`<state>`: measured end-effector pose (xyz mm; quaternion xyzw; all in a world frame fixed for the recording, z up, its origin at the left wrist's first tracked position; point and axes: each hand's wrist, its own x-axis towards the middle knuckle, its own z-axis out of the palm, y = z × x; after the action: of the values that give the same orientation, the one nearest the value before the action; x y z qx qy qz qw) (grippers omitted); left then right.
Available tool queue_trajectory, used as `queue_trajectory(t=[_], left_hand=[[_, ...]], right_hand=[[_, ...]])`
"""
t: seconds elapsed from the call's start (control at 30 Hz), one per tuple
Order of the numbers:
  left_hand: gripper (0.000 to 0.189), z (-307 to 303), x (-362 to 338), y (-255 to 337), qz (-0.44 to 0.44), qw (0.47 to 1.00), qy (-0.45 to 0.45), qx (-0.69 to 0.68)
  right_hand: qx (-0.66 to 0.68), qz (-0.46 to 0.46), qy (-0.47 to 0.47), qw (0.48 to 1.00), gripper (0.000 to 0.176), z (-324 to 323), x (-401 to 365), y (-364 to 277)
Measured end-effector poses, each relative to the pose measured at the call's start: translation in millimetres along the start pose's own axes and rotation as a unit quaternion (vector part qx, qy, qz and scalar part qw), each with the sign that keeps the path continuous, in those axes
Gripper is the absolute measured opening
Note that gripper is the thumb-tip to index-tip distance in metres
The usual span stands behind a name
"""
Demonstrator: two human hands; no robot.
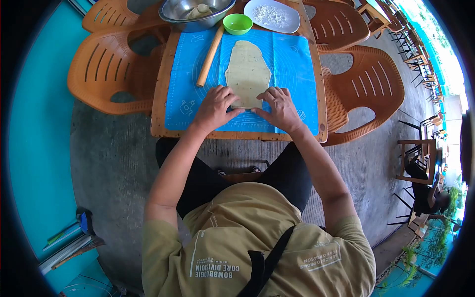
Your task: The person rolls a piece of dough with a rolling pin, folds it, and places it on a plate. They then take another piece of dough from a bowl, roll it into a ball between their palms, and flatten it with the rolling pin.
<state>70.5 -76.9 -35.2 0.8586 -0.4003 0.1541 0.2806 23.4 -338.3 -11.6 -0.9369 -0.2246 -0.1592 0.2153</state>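
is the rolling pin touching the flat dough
Apart: the head view shows blue mat between the rolling pin and the flat dough.

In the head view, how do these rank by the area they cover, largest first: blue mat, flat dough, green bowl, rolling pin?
1. Blue mat
2. Flat dough
3. Rolling pin and green bowl: too alike in area to rank; the pin is longer but thin.

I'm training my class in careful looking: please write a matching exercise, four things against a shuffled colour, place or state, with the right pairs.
1. rolling pin
2. small bowl
3. mat
4. plate

A. blue
B. holding white powder
C. bright green
D. lying left of the flat dough

Pairs: 1-D, 2-C, 3-A, 4-B
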Motion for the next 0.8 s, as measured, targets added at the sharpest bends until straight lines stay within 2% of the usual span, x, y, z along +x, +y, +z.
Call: queue_trajectory(t=[0.3,0.47,0.57,0.63,0.73,0.8], left_hand=[[0.037,-1,-4,-1,-0.005,1.000,-0.005,0.018],[0.033,-3,-6,0,0.008,1.000,0.004,0.000],[0.032,-3,-5,4,-0.009,1.000,-0.018,0.018],[0.027,-8,-9,21,-0.040,0.999,0.001,0.032],[0.024,-14,-28,54,-0.039,0.998,0.021,0.045],[0.027,-18,-44,74,-0.051,0.998,-0.001,0.035]], right_hand=[[-0.008,0.000,0.002,1.000,0.037,5,-5,6],[0.007,-0.031,0.016,0.999,0.030,1,-7,4],[-0.015,-0.010,0.008,1.000,0.030,5,-7,10],[-0.019,-0.009,0.012,1.000,0.031,5,-7,8],[-0.018,-0.021,0.024,0.999,0.033,3,-2,-1],[-0.012,-0.032,0.030,0.999,0.035,3,2,-9]])
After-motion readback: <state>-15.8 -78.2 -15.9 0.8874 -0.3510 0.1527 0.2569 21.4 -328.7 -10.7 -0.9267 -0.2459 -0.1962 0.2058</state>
